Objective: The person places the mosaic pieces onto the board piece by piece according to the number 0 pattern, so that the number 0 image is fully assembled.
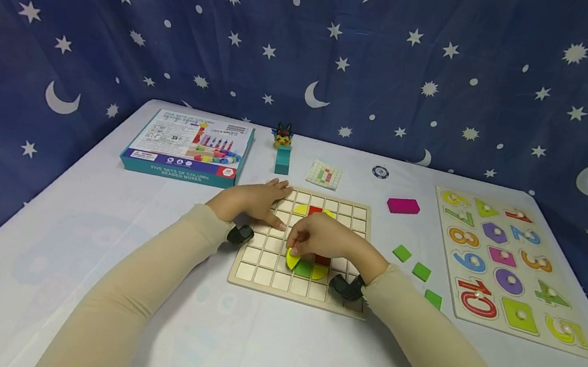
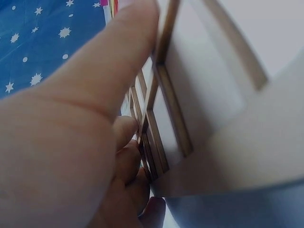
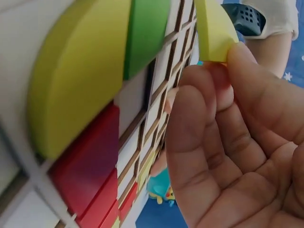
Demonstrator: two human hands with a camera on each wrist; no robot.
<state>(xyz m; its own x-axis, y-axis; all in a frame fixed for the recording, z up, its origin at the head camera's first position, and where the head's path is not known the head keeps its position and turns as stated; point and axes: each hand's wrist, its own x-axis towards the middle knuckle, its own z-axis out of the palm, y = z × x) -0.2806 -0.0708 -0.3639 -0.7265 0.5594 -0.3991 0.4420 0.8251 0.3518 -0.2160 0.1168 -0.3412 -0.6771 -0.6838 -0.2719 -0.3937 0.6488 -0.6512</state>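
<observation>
Beside the left hand [image 1: 255,202], which is lying flat with straight fingers on the pale wooden grid board [image 1: 260,272], a teal cardboard box [image 1: 187,148] is reading "FIVE SETS OF COLUMN BEADED BOXES". Just right of that hand, the right hand [image 1: 320,236] is pinching a yellow half-round wooden piece [image 3: 213,31] over the board's middle. Red, green and yellow pieces are already sitting in the squares under this hand, while most squares are staying bare. Further right, three green square tiles [image 1: 420,271], a magenta block [image 1: 403,206] and a wooden number puzzle [image 1: 506,267] showing 10 are waiting on the worktop [image 1: 98,232].
</observation>
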